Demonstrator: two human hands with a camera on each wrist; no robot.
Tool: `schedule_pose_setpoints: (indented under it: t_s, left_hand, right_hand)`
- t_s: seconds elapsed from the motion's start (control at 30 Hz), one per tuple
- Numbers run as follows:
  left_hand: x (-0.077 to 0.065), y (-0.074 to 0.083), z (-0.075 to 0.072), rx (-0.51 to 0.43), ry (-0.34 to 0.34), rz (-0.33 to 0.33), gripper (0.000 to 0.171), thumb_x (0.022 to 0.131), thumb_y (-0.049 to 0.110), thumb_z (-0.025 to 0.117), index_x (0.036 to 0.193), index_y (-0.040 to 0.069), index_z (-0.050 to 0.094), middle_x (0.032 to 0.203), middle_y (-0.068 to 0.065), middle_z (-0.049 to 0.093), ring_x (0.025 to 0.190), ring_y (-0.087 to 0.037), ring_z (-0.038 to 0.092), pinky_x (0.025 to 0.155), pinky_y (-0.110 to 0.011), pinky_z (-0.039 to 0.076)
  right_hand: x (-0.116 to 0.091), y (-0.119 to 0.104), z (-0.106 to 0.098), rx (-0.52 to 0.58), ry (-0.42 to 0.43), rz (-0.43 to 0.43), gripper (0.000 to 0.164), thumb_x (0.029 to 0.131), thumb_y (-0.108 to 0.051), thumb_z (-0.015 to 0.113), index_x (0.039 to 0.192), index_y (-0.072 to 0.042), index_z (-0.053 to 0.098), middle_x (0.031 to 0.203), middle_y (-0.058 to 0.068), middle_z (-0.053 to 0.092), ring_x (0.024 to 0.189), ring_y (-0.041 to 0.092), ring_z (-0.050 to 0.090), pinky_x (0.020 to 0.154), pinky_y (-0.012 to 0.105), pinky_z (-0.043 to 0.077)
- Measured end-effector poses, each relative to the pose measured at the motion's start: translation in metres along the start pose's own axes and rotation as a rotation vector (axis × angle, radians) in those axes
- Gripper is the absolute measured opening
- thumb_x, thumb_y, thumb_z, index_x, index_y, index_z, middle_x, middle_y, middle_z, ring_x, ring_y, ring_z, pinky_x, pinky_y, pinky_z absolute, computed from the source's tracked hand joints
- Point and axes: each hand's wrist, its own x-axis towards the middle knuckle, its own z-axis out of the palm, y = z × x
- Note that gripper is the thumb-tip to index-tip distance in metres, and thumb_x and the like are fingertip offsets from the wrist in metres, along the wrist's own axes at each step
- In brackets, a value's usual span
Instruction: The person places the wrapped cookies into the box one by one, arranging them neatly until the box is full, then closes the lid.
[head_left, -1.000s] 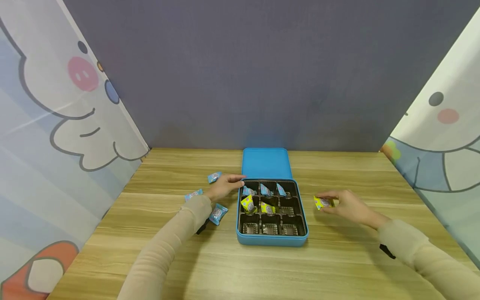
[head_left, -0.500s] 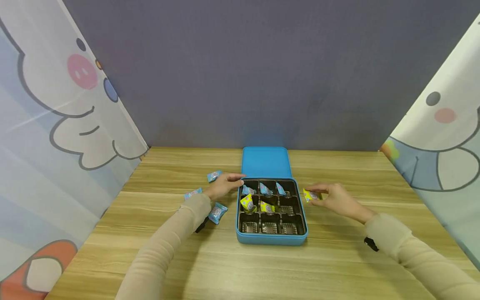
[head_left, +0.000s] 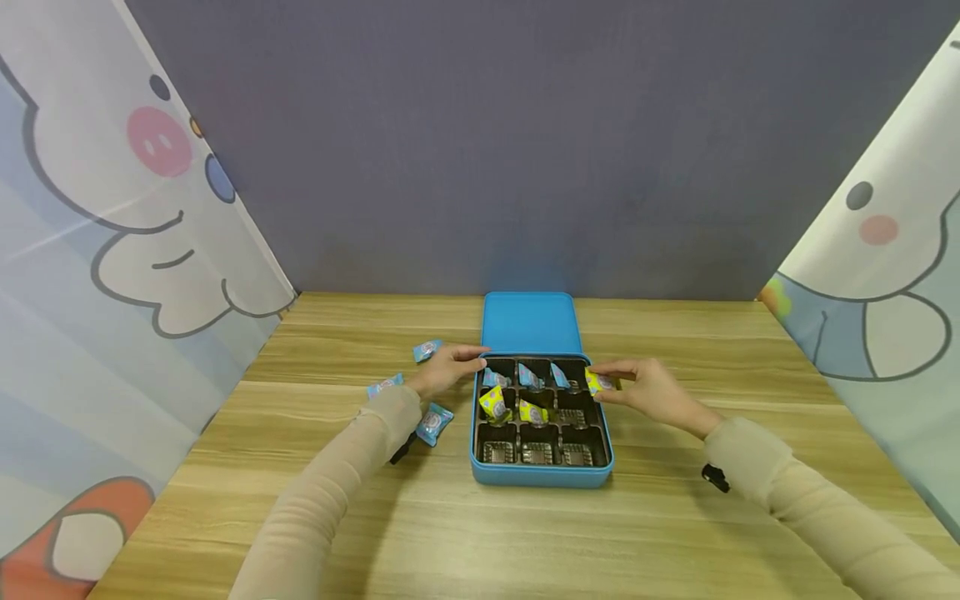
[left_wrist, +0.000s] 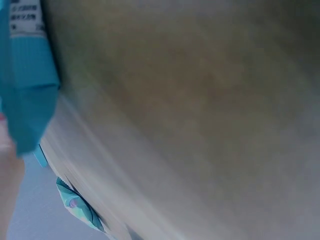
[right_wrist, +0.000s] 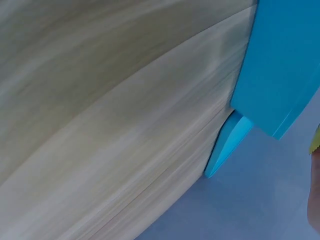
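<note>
A blue box [head_left: 542,476] with its lid [head_left: 531,323] folded back holds a black tray split into several compartments. Three blue candy packets [head_left: 530,377] sit in its back row, and two yellow ones [head_left: 493,405] in the left and middle cells of the middle row. My right hand [head_left: 652,390] pinches another yellow candy packet [head_left: 597,382] at the box's right rim, near the back. In the right wrist view, only an edge of that yellow wrapper [right_wrist: 315,141] shows. My left hand [head_left: 444,372] touches the box's back left corner, fingers extended.
Three blue packets lie on the wooden table [head_left: 540,542] left of the box: one behind the left hand [head_left: 427,350], one partly hidden by the sleeve [head_left: 385,385], one beside the left forearm [head_left: 433,424]. A grey partition [head_left: 525,150] stands behind the table.
My right hand has moved left with the yellow candy packet, from the table beside the box to over its right rim. My left hand has stayed at the corner.
</note>
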Motion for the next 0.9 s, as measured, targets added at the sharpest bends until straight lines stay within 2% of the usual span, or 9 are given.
schedule_pose_setpoints:
  t_s: [0.23, 0.53, 0.77, 0.9]
  left_hand:
    - [-0.001, 0.002, -0.001, -0.006, -0.019, 0.01, 0.042, 0.091, 0.029, 0.055, 0.13, 0.015, 0.052, 0.137, -0.008, 0.045, 0.125, -0.027, 0.043, 0.102, -0.039, 0.041]
    - [-0.001, 0.003, 0.001, 0.0, 0.004, -0.021, 0.042, 0.09, 0.031, 0.056, 0.129, 0.018, 0.053, 0.136, -0.004, 0.047, 0.124, -0.023, 0.045, 0.101, -0.036, 0.042]
    - [0.0, 0.002, 0.001, 0.004, 0.013, -0.029, 0.039, 0.09, 0.031, 0.056, 0.128, 0.021, 0.054, 0.136, -0.003, 0.047, 0.124, -0.023, 0.045, 0.101, -0.037, 0.043]
    - [0.0, 0.0, 0.001, -0.001, 0.018, -0.031, 0.04, 0.09, 0.032, 0.057, 0.128, 0.021, 0.054, 0.135, -0.001, 0.047, 0.123, -0.022, 0.046, 0.101, -0.038, 0.042]
  right_hand:
    - [0.007, -0.011, 0.009, 0.119, -0.018, 0.009, 0.044, 0.073, -0.031, 0.075, 0.113, -0.013, 0.066, 0.114, 0.01, 0.064, 0.108, 0.027, 0.059, 0.09, 0.043, 0.049]
    - [0.009, -0.015, 0.018, 0.227, -0.044, 0.04, 0.044, 0.073, -0.027, 0.075, 0.114, -0.014, 0.065, 0.117, 0.011, 0.062, 0.11, 0.026, 0.058, 0.084, 0.032, 0.054]
    - [0.009, -0.014, 0.025, 0.267, -0.075, 0.023, 0.045, 0.077, -0.023, 0.073, 0.117, -0.008, 0.062, 0.119, 0.015, 0.06, 0.11, 0.029, 0.058, 0.087, 0.033, 0.053]
    - [0.007, -0.014, 0.03, 0.295, -0.086, 0.006, 0.045, 0.077, -0.018, 0.073, 0.117, -0.003, 0.061, 0.118, 0.018, 0.059, 0.108, 0.03, 0.058, 0.086, 0.03, 0.053]
